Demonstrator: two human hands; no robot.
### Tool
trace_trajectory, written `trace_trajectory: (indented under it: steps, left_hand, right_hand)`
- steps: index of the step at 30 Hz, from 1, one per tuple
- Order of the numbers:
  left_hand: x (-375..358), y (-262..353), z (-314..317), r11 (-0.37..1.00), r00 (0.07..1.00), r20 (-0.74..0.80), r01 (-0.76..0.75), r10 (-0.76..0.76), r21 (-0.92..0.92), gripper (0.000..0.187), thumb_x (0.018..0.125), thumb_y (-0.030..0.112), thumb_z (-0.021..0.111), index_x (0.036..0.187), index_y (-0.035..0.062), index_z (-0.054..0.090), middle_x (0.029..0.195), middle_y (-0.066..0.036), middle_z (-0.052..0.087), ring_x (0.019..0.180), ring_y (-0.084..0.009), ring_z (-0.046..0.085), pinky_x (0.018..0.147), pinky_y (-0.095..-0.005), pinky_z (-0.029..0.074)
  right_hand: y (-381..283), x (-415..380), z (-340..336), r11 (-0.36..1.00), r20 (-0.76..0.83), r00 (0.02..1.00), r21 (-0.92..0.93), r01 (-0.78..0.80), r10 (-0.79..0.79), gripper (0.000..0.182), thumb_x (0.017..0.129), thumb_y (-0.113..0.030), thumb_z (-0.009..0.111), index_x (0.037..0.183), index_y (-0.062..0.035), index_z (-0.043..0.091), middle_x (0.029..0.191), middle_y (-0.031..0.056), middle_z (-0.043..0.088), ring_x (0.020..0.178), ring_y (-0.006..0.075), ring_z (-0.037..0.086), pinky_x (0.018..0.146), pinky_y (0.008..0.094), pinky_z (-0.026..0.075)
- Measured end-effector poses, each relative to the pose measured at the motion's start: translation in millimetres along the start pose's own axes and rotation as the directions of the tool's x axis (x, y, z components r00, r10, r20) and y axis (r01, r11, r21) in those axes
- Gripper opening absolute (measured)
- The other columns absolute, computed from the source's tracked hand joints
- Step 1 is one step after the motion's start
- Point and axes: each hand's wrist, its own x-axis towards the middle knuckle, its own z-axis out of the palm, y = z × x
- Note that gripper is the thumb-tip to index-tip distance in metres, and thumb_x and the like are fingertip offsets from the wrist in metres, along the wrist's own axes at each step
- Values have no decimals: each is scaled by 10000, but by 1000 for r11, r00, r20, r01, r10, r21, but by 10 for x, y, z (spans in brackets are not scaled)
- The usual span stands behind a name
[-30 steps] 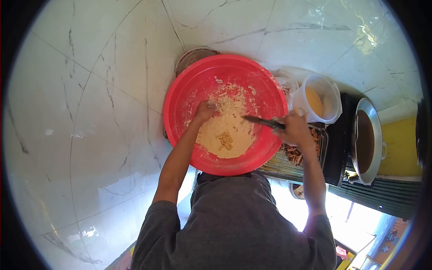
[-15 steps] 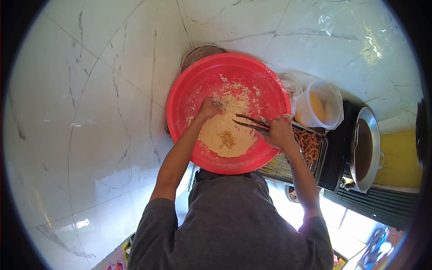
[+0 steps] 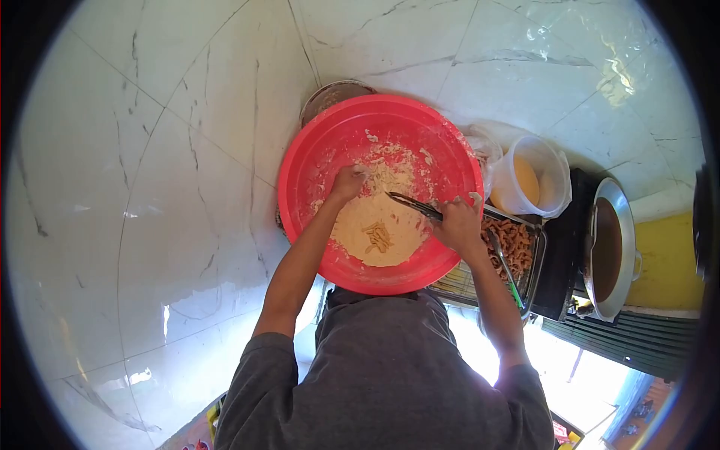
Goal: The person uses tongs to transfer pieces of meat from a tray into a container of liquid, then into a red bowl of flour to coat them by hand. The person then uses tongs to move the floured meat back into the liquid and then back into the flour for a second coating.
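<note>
A big red basin [image 3: 306, 165] holds pale flour [image 3: 375, 206] with clumps toward its far side. Several coated strips [image 3: 378, 237] lie in a small pile on the flour. My left hand [image 3: 349, 182] is closed over the clumpy part of the flour; its fingertips and anything between them are hidden. Dark tongs [image 3: 412, 205] are gripped in my right hand [image 3: 457, 223] at the basin's right side, their arms pressed together and their tips above the flour near my left hand.
Right of the basin are a tray of brown fried pieces [image 3: 510, 244] with other tongs [image 3: 504, 262] on it, a white bucket [image 3: 556, 187] with yellow contents, and a wide metal pan [image 3: 628, 259] of brown liquid. Tiled walls [image 3: 202, 150] stand behind and to the left.
The tongs in my right hand have closed, and that hand has moved slightly left. My left hand has barely shifted. The other tongs on the tray now show beside my right forearm.
</note>
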Motion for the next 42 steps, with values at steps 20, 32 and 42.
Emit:
trace_trajectory:
  steps: [20, 32, 42]
  left_hand:
    - [-64, 260, 183, 754, 995, -31, 94, -98, 651, 333, 824, 146, 611, 1148, 71, 613, 1092, -164, 675, 1098, -311, 618, 991, -606, 296]
    - [-6, 80, -115, 991, 997, 51, -55, 49, 121, 277, 849, 59, 559, 1100, 43, 674, 966, -116, 703, 901, -209, 665, 785, -318, 511]
    - [-36, 69, -65, 998, 999, -3, -41, 41, 47, 377, 666, 21, 764, 1035, 45, 695, 835, -77, 677, 756, -150, 638, 683, -294, 515]
  right_hand:
    - [1638, -307, -544, 695, -325, 630, 140, -705, 705, 442, 746, -348, 690, 1112, -100, 704, 1009, 189, 693, 1013, 334, 646, 984, 486, 360]
    - [2012, 93, -491, 683, -28, 684, -45, -729, 729, 418, 763, -245, 588, 1143, -94, 676, 1178, 154, 664, 1134, 332, 615, 1079, 680, 188]
    - [1885, 87, -575, 696, -30, 696, -19, -718, 717, 443, 757, -232, 571, 1163, -77, 659, 1177, 158, 663, 1139, 349, 607, 1069, 700, 188]
